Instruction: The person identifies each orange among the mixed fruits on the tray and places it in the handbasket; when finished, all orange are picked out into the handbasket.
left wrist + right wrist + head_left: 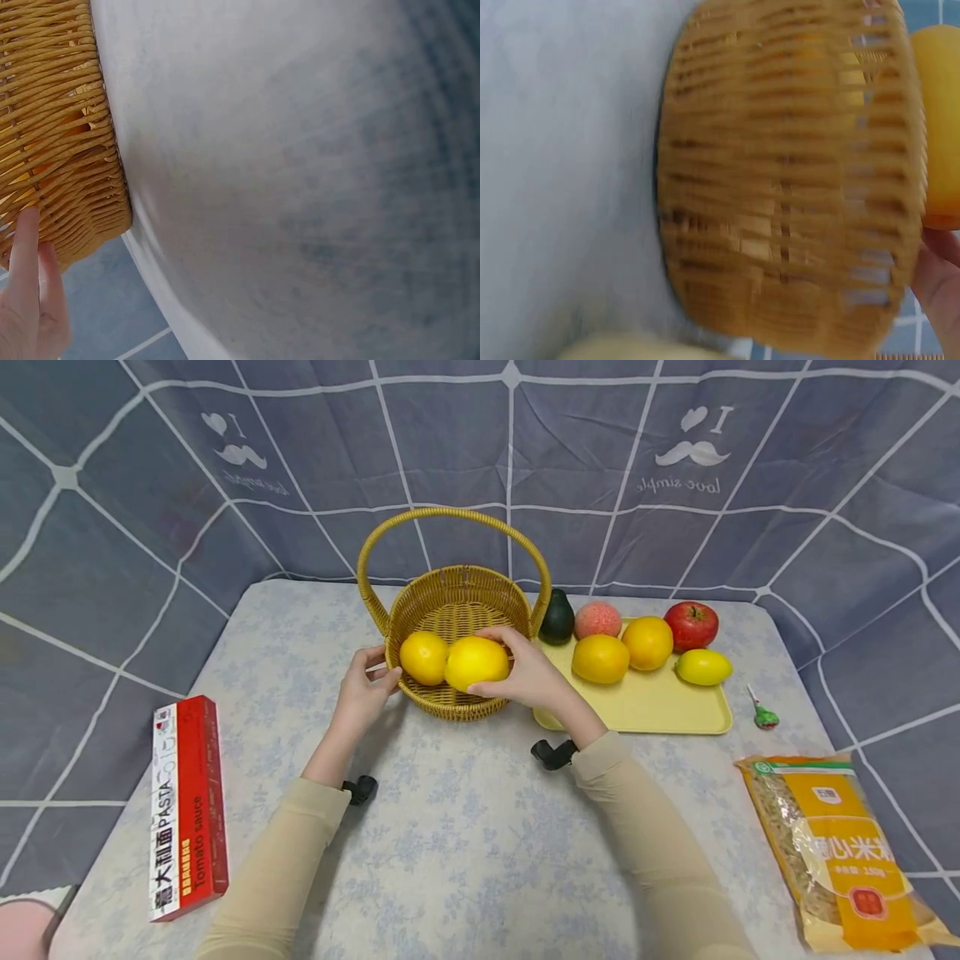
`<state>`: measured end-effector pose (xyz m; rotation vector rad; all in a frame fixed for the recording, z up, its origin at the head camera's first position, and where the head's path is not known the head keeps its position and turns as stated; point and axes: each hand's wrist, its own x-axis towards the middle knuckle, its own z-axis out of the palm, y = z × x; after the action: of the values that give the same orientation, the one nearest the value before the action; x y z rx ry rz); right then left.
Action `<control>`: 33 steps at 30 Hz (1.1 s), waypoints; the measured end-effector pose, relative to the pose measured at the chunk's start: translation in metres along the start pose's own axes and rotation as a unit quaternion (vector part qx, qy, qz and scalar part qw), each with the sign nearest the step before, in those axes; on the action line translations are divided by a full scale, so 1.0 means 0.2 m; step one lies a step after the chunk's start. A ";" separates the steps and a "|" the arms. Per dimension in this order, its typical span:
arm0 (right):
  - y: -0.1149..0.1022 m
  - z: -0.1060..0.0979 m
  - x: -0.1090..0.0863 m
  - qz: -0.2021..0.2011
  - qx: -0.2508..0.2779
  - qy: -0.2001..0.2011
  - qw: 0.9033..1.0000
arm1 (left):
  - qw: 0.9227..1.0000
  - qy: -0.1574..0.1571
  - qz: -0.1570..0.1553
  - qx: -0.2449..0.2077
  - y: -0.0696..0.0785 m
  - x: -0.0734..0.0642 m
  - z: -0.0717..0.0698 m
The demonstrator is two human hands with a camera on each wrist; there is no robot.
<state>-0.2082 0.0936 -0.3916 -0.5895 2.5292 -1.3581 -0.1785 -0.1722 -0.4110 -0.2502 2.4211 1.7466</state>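
A woven wicker basket with a tall arched handle stands at the back middle of the table. My left hand holds its left side, thumb at the rim and fingers along the outer wall. In the left wrist view, the fingers lie against the weave. My right hand grips an oval yellow fruit over the basket's front right, fingers behind it and thumb in front. Beside it, an orange-like fruit sits inside the basket at the left. In the right wrist view, the held fruit shows past the rim.
Right of the basket, a yellow tray carries several fruits, including a red apple and a lemon. A lollipop and a noodle bag lie further right. A red pasta box lies at the left.
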 end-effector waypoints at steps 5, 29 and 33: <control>-0.04 0.08 0.04 0.019 -0.024 -0.024 0.999 | 1.000 0.002 -0.001 0.004 0.00 -0.01 0.01; -0.13 0.22 0.15 0.057 -0.099 -0.037 0.993 | 1.000 0.008 -0.007 0.006 0.00 0.00 0.00; -0.13 0.25 0.19 0.079 -0.088 -0.028 0.993 | 1.000 0.004 -0.008 0.000 0.00 0.00 0.01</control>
<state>-0.2180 0.0273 -0.3977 -0.4411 2.6049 -1.0582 -0.1776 -0.1705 -0.4112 -0.2761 2.4182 1.7410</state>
